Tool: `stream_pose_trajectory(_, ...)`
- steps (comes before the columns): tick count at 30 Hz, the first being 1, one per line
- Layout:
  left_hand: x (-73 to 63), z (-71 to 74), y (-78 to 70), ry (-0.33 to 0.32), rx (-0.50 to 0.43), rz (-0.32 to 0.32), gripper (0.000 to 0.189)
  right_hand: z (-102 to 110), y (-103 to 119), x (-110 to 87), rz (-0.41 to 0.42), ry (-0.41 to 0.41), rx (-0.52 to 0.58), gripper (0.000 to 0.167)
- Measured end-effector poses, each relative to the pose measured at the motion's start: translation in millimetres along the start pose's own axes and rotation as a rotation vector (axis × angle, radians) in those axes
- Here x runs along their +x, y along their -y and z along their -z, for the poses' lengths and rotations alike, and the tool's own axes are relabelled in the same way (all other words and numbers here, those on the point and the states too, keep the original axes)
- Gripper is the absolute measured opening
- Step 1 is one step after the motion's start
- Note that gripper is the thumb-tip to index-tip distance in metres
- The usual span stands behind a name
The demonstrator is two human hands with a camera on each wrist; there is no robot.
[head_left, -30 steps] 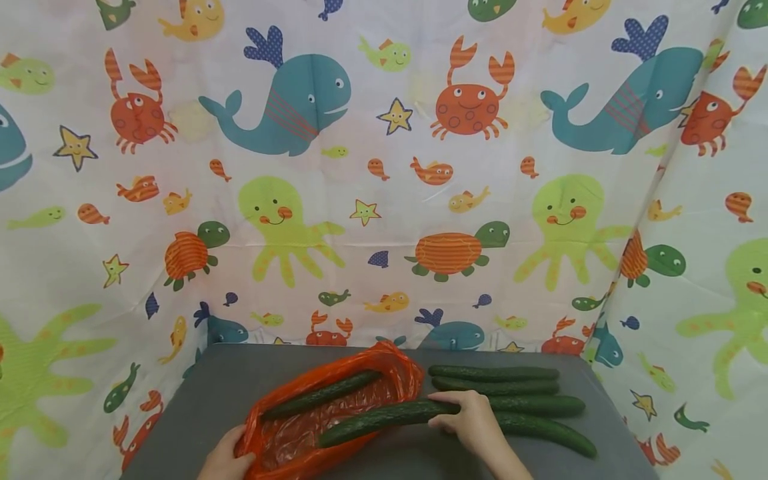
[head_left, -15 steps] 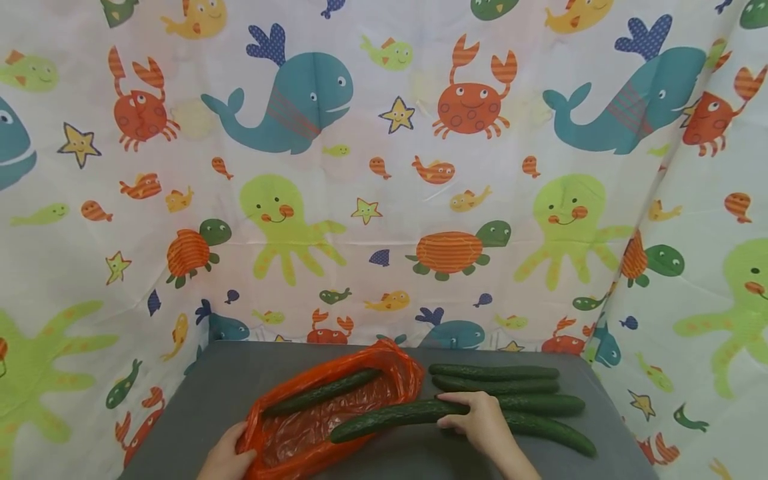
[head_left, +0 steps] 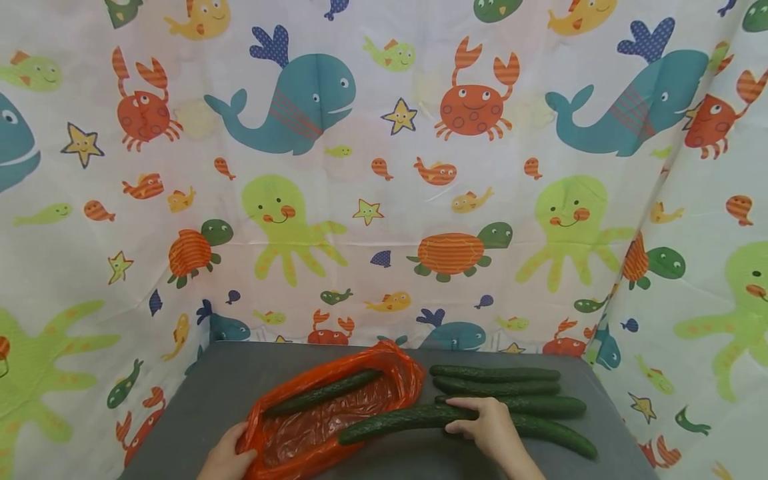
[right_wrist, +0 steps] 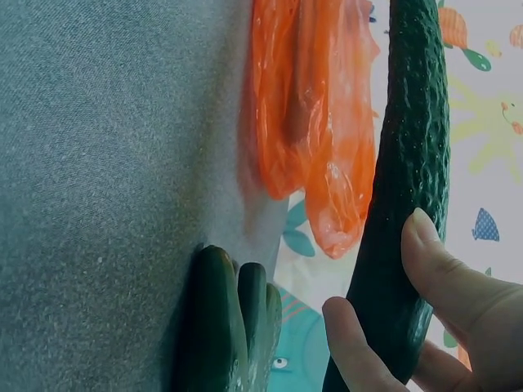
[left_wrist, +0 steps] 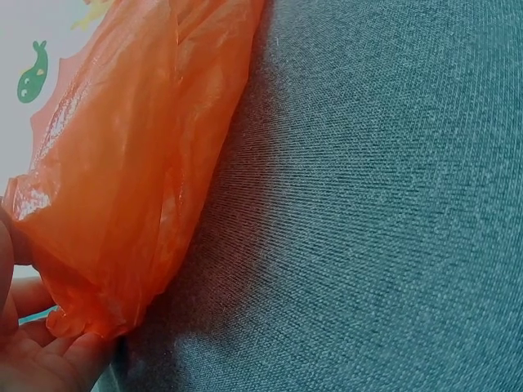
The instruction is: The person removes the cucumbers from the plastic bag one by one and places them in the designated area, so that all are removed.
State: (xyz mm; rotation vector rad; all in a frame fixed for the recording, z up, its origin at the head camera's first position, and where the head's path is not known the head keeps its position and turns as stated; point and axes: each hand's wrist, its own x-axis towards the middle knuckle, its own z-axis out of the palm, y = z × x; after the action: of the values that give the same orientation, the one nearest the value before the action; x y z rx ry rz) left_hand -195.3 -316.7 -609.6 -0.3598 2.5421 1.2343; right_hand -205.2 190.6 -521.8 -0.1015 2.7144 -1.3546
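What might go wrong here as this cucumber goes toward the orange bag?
The right hand grips the long dark green cucumber near one end, so the far tip may sag or catch the thin orange plastic bag rim. The left hand pinches only one corner, so the mouth may collapse.

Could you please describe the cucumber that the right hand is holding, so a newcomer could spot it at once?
On the grey table, look just right of the orange plastic bag, whose near corner the left hand grips. The held cucumber lies slanted, its left tip over the bag's rim, gripped by the right hand; the other loose cucumbers lie untouched beside it.
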Motion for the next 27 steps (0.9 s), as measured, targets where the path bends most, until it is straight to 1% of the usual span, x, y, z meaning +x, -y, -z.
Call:
stream_pose_trajectory(7, 0.0, 0.1, 2.4, 0.009, 0.013, 0.012, 0.066, 6.5, -4.7, -5.0, -0.016, -0.004, -0.007, 0.049)
stream_pose_trajectory(10, -0.9, 0.3, 1.5, 0.015, 0.0, 0.018, 0.066, 9.6, -8.5, -6.5, -0.028, -0.007, -0.018, 0.051)
stream_pose_trajectory(16, -2.8, 1.3, -2.1, 0.002, -0.03, 0.008, 0.063, 13.6, -16.0, -7.4, -0.048, -0.007, -0.035, 0.053)
stream_pose_trajectory(21, -1.9, 1.9, -3.0, -0.006, -0.047, 0.007, 0.063, 15.8, -21.6, -9.5, -0.029, -0.024, -0.052, 0.054)
stream_pose_trajectory(27, -1.1, 1.2, 0.0, -0.002, -0.021, -0.005, 0.063, 16.5, -27.9, -13.0, -0.031, -0.01, -0.048, 0.056)
